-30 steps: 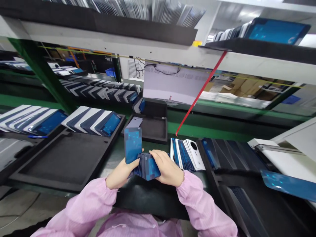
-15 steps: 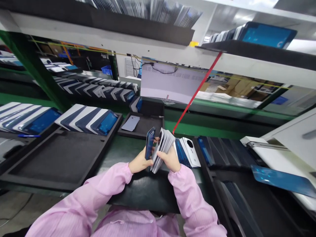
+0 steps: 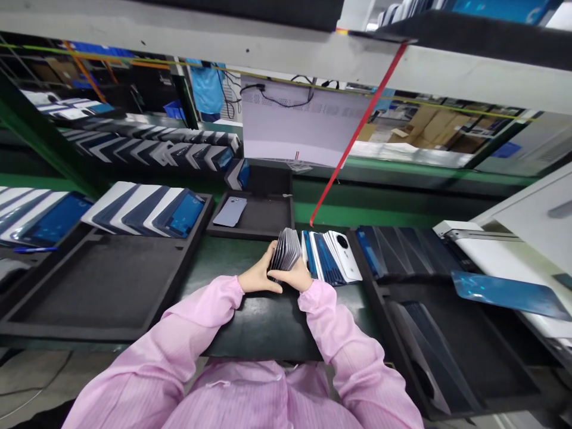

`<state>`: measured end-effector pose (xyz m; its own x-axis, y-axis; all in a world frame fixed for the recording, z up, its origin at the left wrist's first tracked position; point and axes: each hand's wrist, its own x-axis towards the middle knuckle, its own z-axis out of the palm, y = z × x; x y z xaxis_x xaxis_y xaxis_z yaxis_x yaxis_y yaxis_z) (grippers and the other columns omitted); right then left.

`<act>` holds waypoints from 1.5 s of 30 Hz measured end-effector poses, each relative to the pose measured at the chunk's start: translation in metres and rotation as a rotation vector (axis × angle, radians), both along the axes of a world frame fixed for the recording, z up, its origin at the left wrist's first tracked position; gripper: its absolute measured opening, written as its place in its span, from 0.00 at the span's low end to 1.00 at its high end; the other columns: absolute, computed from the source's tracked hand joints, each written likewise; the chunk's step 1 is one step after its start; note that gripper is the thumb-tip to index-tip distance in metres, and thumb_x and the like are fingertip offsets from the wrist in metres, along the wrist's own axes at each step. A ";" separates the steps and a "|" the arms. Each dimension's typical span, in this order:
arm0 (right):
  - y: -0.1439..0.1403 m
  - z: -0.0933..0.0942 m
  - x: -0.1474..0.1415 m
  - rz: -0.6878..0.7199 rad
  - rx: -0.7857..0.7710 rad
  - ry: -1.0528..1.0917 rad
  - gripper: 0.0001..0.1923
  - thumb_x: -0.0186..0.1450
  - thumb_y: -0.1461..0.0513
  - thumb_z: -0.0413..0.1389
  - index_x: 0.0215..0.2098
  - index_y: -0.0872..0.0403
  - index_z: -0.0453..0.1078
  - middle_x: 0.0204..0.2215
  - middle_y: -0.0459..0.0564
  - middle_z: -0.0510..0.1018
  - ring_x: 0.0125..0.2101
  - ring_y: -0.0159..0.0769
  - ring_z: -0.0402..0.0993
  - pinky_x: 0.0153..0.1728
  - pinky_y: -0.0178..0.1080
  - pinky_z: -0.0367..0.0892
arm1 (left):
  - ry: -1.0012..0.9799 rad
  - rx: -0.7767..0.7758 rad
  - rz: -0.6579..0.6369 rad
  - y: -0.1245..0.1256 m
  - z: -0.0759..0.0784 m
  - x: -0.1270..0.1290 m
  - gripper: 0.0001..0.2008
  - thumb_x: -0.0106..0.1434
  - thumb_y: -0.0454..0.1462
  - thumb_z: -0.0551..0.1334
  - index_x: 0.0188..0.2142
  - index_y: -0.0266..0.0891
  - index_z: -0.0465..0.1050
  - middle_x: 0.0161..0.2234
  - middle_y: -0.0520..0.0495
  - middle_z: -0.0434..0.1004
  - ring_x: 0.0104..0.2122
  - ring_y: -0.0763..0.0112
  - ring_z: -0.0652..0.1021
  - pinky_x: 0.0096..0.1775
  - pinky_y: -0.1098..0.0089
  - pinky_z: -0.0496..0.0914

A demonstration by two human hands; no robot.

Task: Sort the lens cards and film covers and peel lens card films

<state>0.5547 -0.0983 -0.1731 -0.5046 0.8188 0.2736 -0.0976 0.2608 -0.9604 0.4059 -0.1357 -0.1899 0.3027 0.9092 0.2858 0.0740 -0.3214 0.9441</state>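
Note:
A fanned stack of thin grey phone back covers (image 3: 288, 249) stands on edge between my two hands, above the dark green bench top. My right hand (image 3: 294, 275) grips it from the right, thumb across the near side. From the left, my left hand (image 3: 260, 273) presses against the stack; its thumb points right under the stack, and its far fingers are partly hidden. Just right of my hands, a leaning row of blue and white covers (image 3: 328, 256) ends in a white cover (image 3: 346, 257) with a round black camera area.
At left, a black tray (image 3: 102, 286) bears white and dark blue covers (image 3: 145, 208) along its back. A smaller tray (image 3: 268, 214) holds one grey cover (image 3: 230, 211). At right, another tray (image 3: 469, 333) carries dark covers. A red strap (image 3: 357, 137) slants down from the shelf.
The dark blue covers have left my left hand, and more blue and white pieces show in the row at right. My left hand has closed in on the grey stack.

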 end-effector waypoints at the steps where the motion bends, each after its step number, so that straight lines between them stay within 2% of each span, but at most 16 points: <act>1: -0.001 -0.003 0.001 0.026 -0.007 -0.007 0.58 0.45 0.58 0.69 0.65 0.53 0.42 0.59 0.60 0.60 0.59 0.48 0.58 0.60 0.53 0.52 | -0.017 -0.006 0.000 0.000 -0.002 -0.002 0.69 0.39 0.49 0.73 0.65 0.42 0.23 0.65 0.31 0.44 0.64 0.46 0.50 0.61 0.46 0.40; 4: -0.003 -0.006 0.001 0.091 -0.029 -0.031 0.56 0.47 0.58 0.69 0.65 0.51 0.40 0.59 0.58 0.61 0.58 0.47 0.59 0.59 0.52 0.52 | -0.114 -0.038 -0.040 0.002 -0.002 -0.006 0.73 0.36 0.51 0.73 0.63 0.44 0.16 0.66 0.31 0.37 0.65 0.49 0.46 0.61 0.48 0.40; 8: 0.004 -0.006 -0.004 0.159 0.039 -0.056 0.55 0.47 0.57 0.69 0.65 0.51 0.43 0.60 0.58 0.60 0.59 0.49 0.57 0.60 0.52 0.51 | -0.233 -0.027 -0.039 0.003 0.009 -0.008 0.69 0.38 0.51 0.73 0.65 0.47 0.24 0.67 0.36 0.30 0.65 0.48 0.42 0.62 0.50 0.42; 11: 0.009 -0.008 -0.010 0.187 0.121 -0.127 0.55 0.45 0.57 0.69 0.64 0.52 0.45 0.59 0.59 0.60 0.57 0.50 0.61 0.57 0.52 0.55 | -0.244 0.020 0.047 0.003 0.020 -0.008 0.64 0.42 0.45 0.74 0.65 0.47 0.27 0.65 0.36 0.45 0.64 0.51 0.52 0.61 0.52 0.48; 14: 0.012 -0.011 -0.013 0.219 0.161 -0.156 0.59 0.44 0.58 0.70 0.65 0.51 0.41 0.60 0.59 0.58 0.57 0.49 0.61 0.57 0.50 0.56 | -0.215 0.032 0.165 0.006 0.027 -0.004 0.60 0.45 0.38 0.73 0.66 0.45 0.32 0.57 0.37 0.61 0.59 0.54 0.62 0.60 0.53 0.53; 17: 0.013 -0.015 -0.011 0.246 0.204 -0.170 0.63 0.42 0.58 0.70 0.66 0.50 0.36 0.62 0.59 0.53 0.61 0.48 0.54 0.60 0.49 0.50 | -0.348 -0.065 0.248 0.014 0.028 -0.001 0.56 0.42 0.36 0.74 0.64 0.43 0.43 0.53 0.39 0.66 0.56 0.54 0.66 0.58 0.55 0.57; 19: 0.011 -0.016 -0.009 0.233 0.203 -0.206 0.63 0.42 0.59 0.71 0.66 0.51 0.37 0.61 0.58 0.56 0.61 0.48 0.54 0.61 0.50 0.49 | -0.449 -0.152 0.293 0.020 0.028 0.001 0.51 0.42 0.38 0.73 0.62 0.41 0.49 0.50 0.39 0.69 0.53 0.54 0.69 0.55 0.54 0.61; 21: 0.008 -0.016 -0.009 0.201 0.147 -0.239 0.60 0.43 0.59 0.70 0.65 0.51 0.41 0.58 0.58 0.61 0.58 0.48 0.59 0.59 0.51 0.52 | -0.485 -0.202 0.320 0.024 0.029 0.001 0.47 0.45 0.39 0.72 0.61 0.42 0.51 0.48 0.40 0.70 0.50 0.55 0.71 0.52 0.54 0.64; 24: 0.002 -0.012 -0.009 0.194 -0.027 -0.216 0.55 0.45 0.59 0.69 0.64 0.52 0.45 0.55 0.58 0.65 0.53 0.47 0.66 0.55 0.52 0.60 | -0.504 -0.260 0.350 0.024 0.036 0.000 0.49 0.46 0.37 0.71 0.62 0.48 0.46 0.46 0.45 0.70 0.44 0.60 0.75 0.46 0.56 0.68; 27: -0.004 -0.007 -0.006 0.342 -0.262 -0.133 0.55 0.43 0.56 0.71 0.63 0.50 0.48 0.52 0.57 0.67 0.47 0.46 0.71 0.48 0.52 0.66 | -0.520 -0.334 0.400 0.018 0.046 -0.001 0.48 0.48 0.37 0.70 0.63 0.49 0.45 0.41 0.48 0.72 0.37 0.66 0.76 0.41 0.61 0.69; 30: -0.010 -0.002 -0.001 0.500 -0.467 -0.001 0.51 0.44 0.46 0.68 0.61 0.49 0.52 0.51 0.57 0.68 0.44 0.45 0.73 0.45 0.52 0.68 | -0.549 -0.396 0.420 0.006 0.057 -0.003 0.50 0.48 0.37 0.70 0.64 0.48 0.42 0.38 0.49 0.72 0.34 0.69 0.76 0.38 0.66 0.70; 33: -0.016 0.003 0.002 0.567 -0.564 0.093 0.48 0.48 0.38 0.59 0.60 0.50 0.53 0.52 0.59 0.67 0.46 0.46 0.72 0.46 0.52 0.67 | -0.586 -0.463 0.404 -0.006 0.065 -0.006 0.55 0.48 0.36 0.70 0.65 0.54 0.34 0.37 0.51 0.72 0.32 0.72 0.76 0.36 0.69 0.70; 37: -0.023 0.009 0.001 0.590 -0.629 0.095 0.51 0.48 0.34 0.55 0.61 0.49 0.50 0.52 0.60 0.68 0.47 0.47 0.71 0.45 0.52 0.67 | -0.622 -0.489 0.424 -0.017 0.069 -0.008 0.51 0.50 0.36 0.70 0.64 0.55 0.38 0.35 0.53 0.71 0.31 0.73 0.76 0.36 0.70 0.70; 40: -0.026 0.010 0.000 0.597 -0.647 0.090 0.49 0.49 0.38 0.59 0.61 0.48 0.49 0.51 0.58 0.69 0.46 0.47 0.72 0.44 0.51 0.68 | -0.625 -0.504 0.426 -0.021 0.070 -0.009 0.47 0.51 0.37 0.69 0.63 0.54 0.42 0.34 0.53 0.70 0.32 0.72 0.76 0.36 0.69 0.70; 43: -0.027 0.008 0.001 0.598 -0.627 0.071 0.49 0.48 0.52 0.68 0.61 0.45 0.49 0.52 0.55 0.68 0.46 0.45 0.72 0.44 0.50 0.68 | -0.613 -0.524 0.435 -0.023 0.069 -0.010 0.45 0.51 0.38 0.70 0.62 0.53 0.45 0.33 0.53 0.70 0.31 0.71 0.76 0.35 0.69 0.71; 45: -0.028 0.007 0.000 0.589 -0.616 0.050 0.50 0.47 0.60 0.69 0.61 0.44 0.49 0.52 0.53 0.67 0.46 0.43 0.73 0.46 0.50 0.68 | -0.611 -0.530 0.449 -0.024 0.069 -0.010 0.45 0.51 0.38 0.70 0.62 0.53 0.45 0.33 0.53 0.69 0.32 0.71 0.76 0.35 0.69 0.71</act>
